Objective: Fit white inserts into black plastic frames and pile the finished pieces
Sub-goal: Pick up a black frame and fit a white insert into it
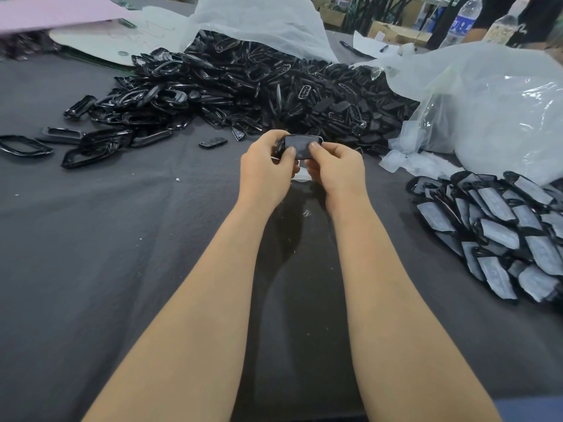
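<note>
1. Black plastic is being pinched from both ends: the black frame (300, 146) is sitting crosswise between the two hands, raised above the table.
2. The left hand (265, 175) is gripping the frame's left end, its thumb lying on the upper face and its fingers curled underneath.
3. The right hand (335, 172) is gripping the right end in the same way, with its thumb pressing near the frame's edge and its fingers tucked below.
4. A small white piece (301, 177) is showing just under the frame in the gap between the hands; whether the fingers are holding it cannot be told.
5. Both bare forearms are reaching forward over the grey cloth (122, 254) covering the table.
6. Just beyond the hands, a heap of black frames (243, 86) is spilling out of a white bag (259, 22), with loose frames trailing off to the left.
7. To the right, a pile of finished pieces (502, 226), black rims with pale centres, is lying near a bulging clear plastic bag (487, 117).
8. Crumpled clear wrappers (402, 156) are lying between that bag and the hands.
</note>
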Motion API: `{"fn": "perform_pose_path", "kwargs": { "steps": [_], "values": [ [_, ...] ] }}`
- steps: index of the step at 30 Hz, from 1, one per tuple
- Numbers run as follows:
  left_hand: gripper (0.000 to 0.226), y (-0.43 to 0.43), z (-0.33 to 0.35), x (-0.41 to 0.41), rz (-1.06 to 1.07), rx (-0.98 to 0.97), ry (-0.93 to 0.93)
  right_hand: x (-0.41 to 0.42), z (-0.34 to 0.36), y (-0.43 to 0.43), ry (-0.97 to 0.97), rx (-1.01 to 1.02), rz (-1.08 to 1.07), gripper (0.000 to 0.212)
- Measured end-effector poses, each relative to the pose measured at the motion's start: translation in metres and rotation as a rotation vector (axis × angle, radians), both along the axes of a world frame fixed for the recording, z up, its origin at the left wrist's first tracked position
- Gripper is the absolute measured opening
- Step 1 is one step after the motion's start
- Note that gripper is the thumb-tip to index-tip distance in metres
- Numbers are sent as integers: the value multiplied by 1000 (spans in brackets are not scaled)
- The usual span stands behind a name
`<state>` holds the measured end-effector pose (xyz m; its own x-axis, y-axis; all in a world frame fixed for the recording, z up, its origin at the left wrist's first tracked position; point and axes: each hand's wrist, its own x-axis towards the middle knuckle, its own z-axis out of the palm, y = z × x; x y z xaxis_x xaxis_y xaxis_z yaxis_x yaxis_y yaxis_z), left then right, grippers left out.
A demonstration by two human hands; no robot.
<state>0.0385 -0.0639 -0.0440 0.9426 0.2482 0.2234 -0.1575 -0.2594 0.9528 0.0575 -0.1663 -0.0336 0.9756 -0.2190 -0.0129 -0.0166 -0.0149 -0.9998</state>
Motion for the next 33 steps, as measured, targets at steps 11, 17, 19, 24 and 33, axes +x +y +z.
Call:
{"fn": "perform_pose_path", "kwargs": {
  "steps": [11, 17, 19, 24, 33],
  "values": [
    [28, 0, -1, 2, -12, -81, 42, -1, -1, 2, -22, 44, 4, 4],
    [23, -2, 0, 1, -52, -111, 44, -3, 2, 3, -14, 137, -80, 18],
    [22, -2, 1, 1, -60, -116, 45, -3, 2, 3, -4, 145, -99, 21],
    [17, -1, 1, 0, -58, -145, 63, -4, 2, 6, -40, 61, -35, 6],
    [16, -1, 2, -2, -100, -108, 62, -5, 2, 8, -47, 9, -24, 10]
  ]
}}
